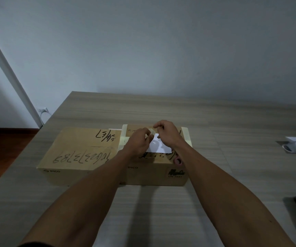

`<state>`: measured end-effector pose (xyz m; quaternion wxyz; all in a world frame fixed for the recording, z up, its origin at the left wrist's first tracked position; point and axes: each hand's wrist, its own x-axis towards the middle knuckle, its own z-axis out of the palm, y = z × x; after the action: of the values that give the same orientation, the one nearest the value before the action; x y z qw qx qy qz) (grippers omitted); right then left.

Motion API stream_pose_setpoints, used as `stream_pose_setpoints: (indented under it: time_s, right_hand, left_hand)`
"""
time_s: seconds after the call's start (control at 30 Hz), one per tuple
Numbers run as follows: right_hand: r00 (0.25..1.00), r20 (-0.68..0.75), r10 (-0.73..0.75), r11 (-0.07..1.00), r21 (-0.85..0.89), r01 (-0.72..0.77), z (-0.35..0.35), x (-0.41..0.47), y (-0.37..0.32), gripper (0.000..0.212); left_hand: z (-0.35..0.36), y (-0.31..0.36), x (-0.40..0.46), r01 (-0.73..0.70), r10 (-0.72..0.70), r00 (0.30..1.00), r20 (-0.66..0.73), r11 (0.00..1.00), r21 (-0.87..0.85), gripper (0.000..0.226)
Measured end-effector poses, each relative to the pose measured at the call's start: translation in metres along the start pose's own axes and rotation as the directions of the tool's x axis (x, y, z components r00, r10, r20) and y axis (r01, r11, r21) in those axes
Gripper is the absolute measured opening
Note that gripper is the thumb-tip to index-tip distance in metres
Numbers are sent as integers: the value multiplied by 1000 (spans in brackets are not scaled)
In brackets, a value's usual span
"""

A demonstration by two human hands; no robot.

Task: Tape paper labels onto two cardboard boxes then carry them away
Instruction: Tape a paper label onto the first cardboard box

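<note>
At frame centre, the left hand and right hand pinched a tape strip above the paper label; best kept taut, laid across the label's edge onto the right box.

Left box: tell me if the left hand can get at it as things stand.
Probably yes. The left box lies beside the left hand with nothing between, but that hand now pinches a tape strip with the right hand.

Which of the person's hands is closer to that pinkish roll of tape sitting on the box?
The right. The right hand is above the white label, its forearm passing right beside the tape roll at the box's near right edge. The left hand is farther off, to the roll's left.
</note>
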<state>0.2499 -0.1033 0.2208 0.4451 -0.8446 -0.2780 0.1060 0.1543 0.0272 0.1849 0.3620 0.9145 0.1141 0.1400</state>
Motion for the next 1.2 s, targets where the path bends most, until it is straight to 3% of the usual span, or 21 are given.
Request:
stream_pose_setpoints:
  time_s: [0.3, 0.47, 0.57, 0.77, 0.9, 1.03, 1.2]
  right_hand:
    - [999, -40, -5, 999, 31, 6, -4, -3, 4, 16]
    - [998, -32, -47, 998, -45, 45, -5, -2, 4, 15]
    - [997, -21, -75, 993, -92, 73, -7, -1, 3, 15]
    - [997, -48, -60, 997, -45, 58, -17, 6, 0, 11]
    - [996, -51, -71, 997, -22, 70, -24, 10, -2, 11]
    - [992, -91, -83, 996, 8, 84, -31, 12, -4, 12]
    - [991, -37, -126, 992, 3, 126, -36, 18, -9, 11]
  left_hand:
    - [3, 2, 0, -13, 12, 1000, 9, 1000, 26, 26]
    - [1, 2, -3, -22, 22, 1000, 8, 1000, 0, 22]
    - [-1, 5, -5, 20, -20, 1000, 0, 998, -58, 21]
    - [-7, 8, -7, 77, -83, 996, -36, 986, -147, 50]
    - [-10, 9, -6, 108, -112, 994, -6, 969, -223, 44]
    - [-13, 6, -4, 127, -154, 984, -93, 961, -247, 43]
    - [-13, 14, -4, 187, -220, 974, -59, 920, -344, 43]
